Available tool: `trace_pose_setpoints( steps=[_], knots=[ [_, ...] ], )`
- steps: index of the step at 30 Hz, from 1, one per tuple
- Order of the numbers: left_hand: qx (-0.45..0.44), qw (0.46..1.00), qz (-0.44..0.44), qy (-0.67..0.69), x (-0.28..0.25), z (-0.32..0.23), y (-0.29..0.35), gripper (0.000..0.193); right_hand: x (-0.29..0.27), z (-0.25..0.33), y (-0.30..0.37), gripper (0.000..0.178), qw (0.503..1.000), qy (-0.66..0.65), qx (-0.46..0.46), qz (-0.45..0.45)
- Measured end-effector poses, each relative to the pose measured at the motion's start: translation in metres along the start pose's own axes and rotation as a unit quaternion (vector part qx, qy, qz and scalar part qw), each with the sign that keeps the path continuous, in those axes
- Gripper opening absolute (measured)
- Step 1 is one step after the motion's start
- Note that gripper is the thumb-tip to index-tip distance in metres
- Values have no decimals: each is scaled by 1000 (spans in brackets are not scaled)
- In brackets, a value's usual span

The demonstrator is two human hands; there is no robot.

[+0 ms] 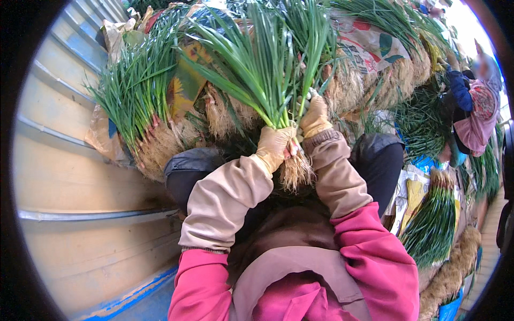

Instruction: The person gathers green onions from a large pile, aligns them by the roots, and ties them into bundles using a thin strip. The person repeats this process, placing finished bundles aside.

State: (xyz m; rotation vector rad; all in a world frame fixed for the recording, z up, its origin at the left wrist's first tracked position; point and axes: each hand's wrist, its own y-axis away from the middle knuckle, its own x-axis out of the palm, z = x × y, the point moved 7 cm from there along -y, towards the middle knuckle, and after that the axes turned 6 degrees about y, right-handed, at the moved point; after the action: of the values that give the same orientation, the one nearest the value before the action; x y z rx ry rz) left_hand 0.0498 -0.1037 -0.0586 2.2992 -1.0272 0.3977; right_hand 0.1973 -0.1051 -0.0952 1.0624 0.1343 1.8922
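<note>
My left hand [275, 146], in a tan glove, is closed around a bunch of green garlic [272, 80] just above its pinkish bases. The long flat leaves fan out away from me, and the pale stringy roots [296, 174] hang below the fist. Beside it on the right, my right hand [315, 115], gloved too, has its fingers closed at a few upright green garlic stalks [310, 69]. Part of its grip is hidden behind the glove. Both hands are held over my lap, between my bent knees.
More green garlic [142, 101] lies rootward at the left, and root bundles [342, 83] line the far side on printed sacks [369, 40]. A corrugated metal wall [91, 176] rises on my left. At the right sits another person [476, 107], with a bundle [432, 219] nearer me.
</note>
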Motion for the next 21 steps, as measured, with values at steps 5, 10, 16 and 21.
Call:
trace_pose_setpoints(
  steps=[5,10,16,21],
  knots=[
    [-4,996,18,84,0,3,12,9,-7,40,-18,17,995,-51,-89,6],
    [-10,972,138,188,0,-13,18,13,-21,105,41,25,992,48,-95,-66],
    [-28,970,156,183,-1,-6,18,24,5,-23,88,29,910,18,134,391],
    [-59,965,150,207,-7,-1,16,28,0,-13,87,15,958,57,55,275]
  ],
)
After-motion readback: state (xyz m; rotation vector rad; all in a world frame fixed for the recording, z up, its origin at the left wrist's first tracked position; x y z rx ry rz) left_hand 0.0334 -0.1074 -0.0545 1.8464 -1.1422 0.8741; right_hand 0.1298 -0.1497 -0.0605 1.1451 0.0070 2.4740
